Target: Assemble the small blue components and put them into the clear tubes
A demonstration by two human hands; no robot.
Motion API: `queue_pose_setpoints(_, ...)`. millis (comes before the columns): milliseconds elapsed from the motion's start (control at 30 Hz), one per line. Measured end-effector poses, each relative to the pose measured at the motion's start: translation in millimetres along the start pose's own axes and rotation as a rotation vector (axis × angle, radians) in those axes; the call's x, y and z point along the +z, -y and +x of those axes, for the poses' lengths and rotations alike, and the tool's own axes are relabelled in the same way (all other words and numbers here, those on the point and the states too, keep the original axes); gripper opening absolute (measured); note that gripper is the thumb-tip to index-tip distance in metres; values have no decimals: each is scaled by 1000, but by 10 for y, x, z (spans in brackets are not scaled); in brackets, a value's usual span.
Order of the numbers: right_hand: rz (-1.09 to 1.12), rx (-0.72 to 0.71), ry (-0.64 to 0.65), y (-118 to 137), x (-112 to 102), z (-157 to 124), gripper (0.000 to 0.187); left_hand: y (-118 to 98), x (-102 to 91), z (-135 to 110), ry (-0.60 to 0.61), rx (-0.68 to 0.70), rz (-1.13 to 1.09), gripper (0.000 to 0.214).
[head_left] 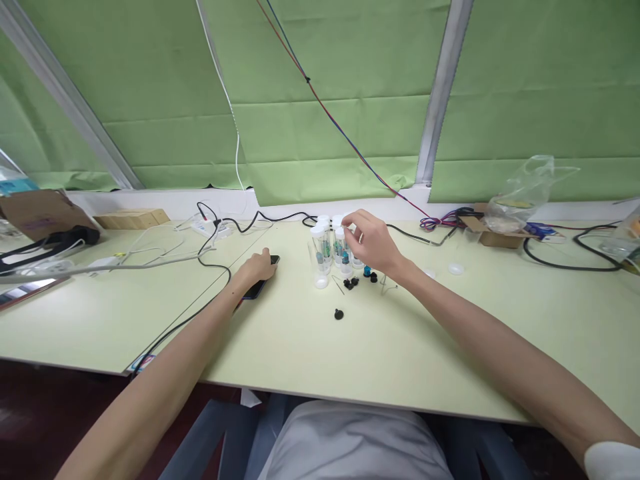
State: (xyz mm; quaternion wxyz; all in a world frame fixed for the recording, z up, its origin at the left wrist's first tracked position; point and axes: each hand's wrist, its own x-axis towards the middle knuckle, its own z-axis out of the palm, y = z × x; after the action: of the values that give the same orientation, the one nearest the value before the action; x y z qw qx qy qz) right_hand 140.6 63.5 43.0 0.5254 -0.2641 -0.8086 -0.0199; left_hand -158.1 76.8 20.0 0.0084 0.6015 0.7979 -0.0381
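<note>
My left hand (259, 266) is closed over a black phone (257, 289) lying on the table, its fingers curled at the far part and partly hidden. Right of centre, my right hand (369, 238) is bent in a pinch at the white cap of a clear tube (345, 257). That tube stands in a tight cluster of upright white-capped tubes (321, 245) with blue and green pieces inside. In front of them lie small black parts (351, 283), a blue part (367, 271), a thin bent metal hex key (339, 285) and a round black knob (339, 314).
White round caps (455, 268) lie to the right of my forearm. Farther back sits a cardboard box (497, 237) with a plastic bag (520, 193). Black cables (227, 267) cross the left side, near a brown carton (43, 213) and wooden blocks (131, 219).
</note>
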Motion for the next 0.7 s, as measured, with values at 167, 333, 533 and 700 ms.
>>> queue_pose_setpoints(167, 0, -7, 4, 0, -2, -5, 11, 54, -132, 73, 31, -6, -5, 64)
queue_pose_setpoints(333, -1, -2, 10, 1, -7, -3, 11, 205, -271, 54, 13, -11, -37, 61)
queue_pose_setpoints(533, 0, -5, 22, 1, 0, -9, 11, 376, -265, -425, -35, 34, -28, 58)
queue_pose_setpoints(700, 13, 2, 48, 2, 8, -14, 11, 360, -209, -536, 57, 94, -28, 54)
